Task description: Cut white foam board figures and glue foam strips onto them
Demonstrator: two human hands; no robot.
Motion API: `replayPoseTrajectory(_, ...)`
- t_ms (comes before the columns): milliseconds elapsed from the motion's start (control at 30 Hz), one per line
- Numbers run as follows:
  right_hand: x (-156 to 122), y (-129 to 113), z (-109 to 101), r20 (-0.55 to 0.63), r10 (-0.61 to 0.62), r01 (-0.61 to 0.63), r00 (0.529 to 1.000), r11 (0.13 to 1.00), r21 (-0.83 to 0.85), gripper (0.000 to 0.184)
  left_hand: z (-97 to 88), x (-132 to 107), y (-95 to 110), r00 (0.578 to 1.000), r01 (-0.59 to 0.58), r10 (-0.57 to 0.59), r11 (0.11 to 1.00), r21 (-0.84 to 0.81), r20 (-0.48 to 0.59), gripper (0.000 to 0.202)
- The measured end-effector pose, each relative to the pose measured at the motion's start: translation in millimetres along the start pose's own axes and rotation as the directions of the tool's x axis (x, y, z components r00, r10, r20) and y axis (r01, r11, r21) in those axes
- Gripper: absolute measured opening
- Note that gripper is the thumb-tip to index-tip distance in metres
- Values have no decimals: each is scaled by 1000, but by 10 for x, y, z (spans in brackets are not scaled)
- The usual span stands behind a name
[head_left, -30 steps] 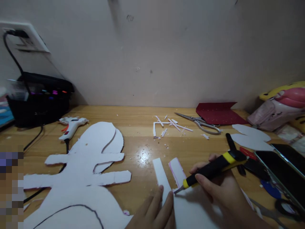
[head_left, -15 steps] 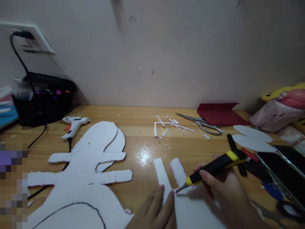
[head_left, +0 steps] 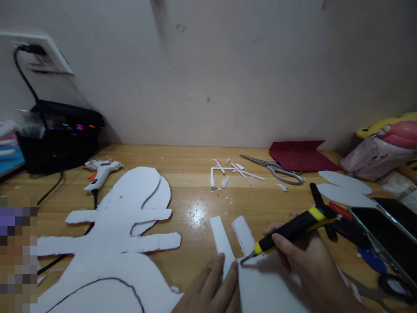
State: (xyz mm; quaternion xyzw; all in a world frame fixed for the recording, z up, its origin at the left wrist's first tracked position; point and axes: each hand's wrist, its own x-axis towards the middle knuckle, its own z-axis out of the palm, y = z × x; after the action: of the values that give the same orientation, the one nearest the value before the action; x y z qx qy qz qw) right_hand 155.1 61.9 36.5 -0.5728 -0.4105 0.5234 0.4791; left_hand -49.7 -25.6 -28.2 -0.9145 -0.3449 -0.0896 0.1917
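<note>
My right hand [head_left: 306, 261] grips a black and yellow utility knife [head_left: 289, 229]; its blade tip rests on a white foam sheet [head_left: 267, 287] at the base of a pink-edged tab [head_left: 243, 234]. My left hand [head_left: 211, 289] lies flat with its fingers pressed on the sheet, at the foot of a white strip [head_left: 221, 239] just left of the blade. The hand's lower part is cut off by the frame edge.
Large white foam cutouts [head_left: 130, 208] cover the wooden table's left side, by a white glue gun [head_left: 100, 171] and a black box [head_left: 58, 139]. Scraps [head_left: 228, 171], metal scissors [head_left: 273, 167] and red card [head_left: 299, 156] lie behind. Phones [head_left: 387, 234] and other tools crowd the right.
The knife tip has shifted slightly away from me along the cut beside the pink-edged tab. The view has drifted a little; my left hand has stayed put.
</note>
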Motion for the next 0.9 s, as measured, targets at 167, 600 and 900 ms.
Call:
replayPoseTrajectory(167, 7, 28, -8, -3, 30, -30, 1000, 999, 23, 45, 285, -63, 181, 989, 92, -88, 995, 35, -119, 26)
replayPoseTrajectory(600, 24, 111, -27, -16, 108, -108, 994, 994, 27, 50, -120, 9, -72, 999, -39, 40, 999, -9, 36, 28)
replayPoseTrajectory(900, 35, 83, -9, -37, 112, -111, 993, 993, 30, 60, -65, -89, -66, 998, -26, 29, 998, -58, 54, 34)
